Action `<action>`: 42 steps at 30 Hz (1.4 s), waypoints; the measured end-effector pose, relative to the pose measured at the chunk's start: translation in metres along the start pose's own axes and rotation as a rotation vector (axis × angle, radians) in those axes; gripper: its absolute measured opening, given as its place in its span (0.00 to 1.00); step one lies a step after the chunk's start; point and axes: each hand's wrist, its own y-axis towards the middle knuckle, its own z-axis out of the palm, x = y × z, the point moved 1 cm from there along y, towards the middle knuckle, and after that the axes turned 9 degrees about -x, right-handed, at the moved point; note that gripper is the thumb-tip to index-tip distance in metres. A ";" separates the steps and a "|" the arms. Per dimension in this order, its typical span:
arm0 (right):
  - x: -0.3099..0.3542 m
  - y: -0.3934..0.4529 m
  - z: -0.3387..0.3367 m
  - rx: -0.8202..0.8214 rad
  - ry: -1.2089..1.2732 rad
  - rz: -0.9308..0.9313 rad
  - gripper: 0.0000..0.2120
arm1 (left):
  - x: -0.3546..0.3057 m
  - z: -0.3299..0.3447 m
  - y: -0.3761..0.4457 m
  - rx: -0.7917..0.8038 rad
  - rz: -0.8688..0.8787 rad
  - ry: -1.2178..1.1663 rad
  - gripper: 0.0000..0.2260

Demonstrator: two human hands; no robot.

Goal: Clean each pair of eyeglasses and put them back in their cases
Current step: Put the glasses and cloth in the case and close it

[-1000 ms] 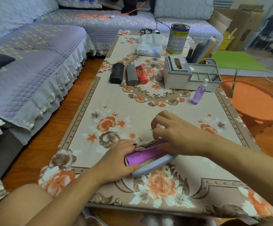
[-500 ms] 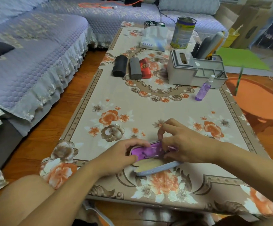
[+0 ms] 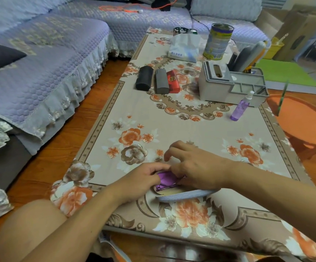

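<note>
An open glasses case [image 3: 187, 194] with a pale grey-blue shell lies near the table's front edge. A crumpled purple cloth [image 3: 165, 180] fills its inside and hides any glasses. My left hand [image 3: 142, 181] grips the case's left end, thumb on the cloth. My right hand [image 3: 196, 167] covers the right part of the case, with curled fingers pinching the cloth and the index finger lifted. Three closed cases lie side by side far up the table: a black case [image 3: 144, 78], a grey case [image 3: 161, 81] and a red case [image 3: 172, 81].
A purple spray bottle [image 3: 240, 107] stands right of centre beside a grey desk organiser [image 3: 215, 87]. A tin [image 3: 218, 41] and a tissue pack [image 3: 184, 47] stand at the far end. A sofa [image 3: 45, 69] runs along the left, an orange stool [image 3: 304, 120] on the right.
The purple cloth has been bunched from a flat strip into a crumpled wad inside the case. My left hand has closed further over the case's end and my right hand has shifted left over it.
</note>
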 end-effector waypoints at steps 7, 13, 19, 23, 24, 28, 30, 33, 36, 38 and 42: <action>-0.031 -0.021 -0.030 0.061 0.294 0.472 0.13 | 0.004 -0.010 0.007 -0.068 -0.149 0.077 0.28; -0.015 -0.058 -0.033 -0.683 0.503 1.303 0.02 | -0.009 0.018 -0.005 -0.393 -0.211 -0.222 0.24; 0.040 -0.047 -0.019 -0.479 1.524 1.367 0.15 | -0.019 0.078 -0.013 -0.626 0.080 -0.110 0.28; 0.027 -0.041 -0.014 -0.537 1.182 1.310 0.06 | -0.017 0.087 -0.009 -0.572 0.037 -0.450 0.20; 0.022 -0.042 -0.016 -0.508 1.159 1.260 0.11 | -0.017 0.080 -0.004 -0.549 -0.017 -0.608 0.16; 0.007 -0.034 -0.021 -0.262 0.849 1.118 0.19 | -0.021 0.046 0.019 -0.229 -0.265 -0.929 0.20; 0.001 -0.022 -0.016 -0.218 0.692 1.073 0.18 | -0.015 0.038 0.023 -0.169 -0.268 -0.949 0.23; -0.002 -0.007 -0.012 -0.388 0.438 0.970 0.19 | -0.003 0.032 0.023 -0.223 -0.210 -1.049 0.22; 0.009 -0.003 -0.014 -0.523 0.131 0.775 0.12 | 0.002 0.028 0.018 -0.271 -0.110 -1.076 0.20; 0.015 -0.001 -0.010 -0.416 0.044 0.736 0.09 | 0.004 0.027 0.014 -0.300 -0.069 -1.086 0.19; 0.023 0.008 -0.002 -0.213 0.083 0.833 0.16 | 0.005 0.029 0.011 -0.290 0.003 -1.106 0.20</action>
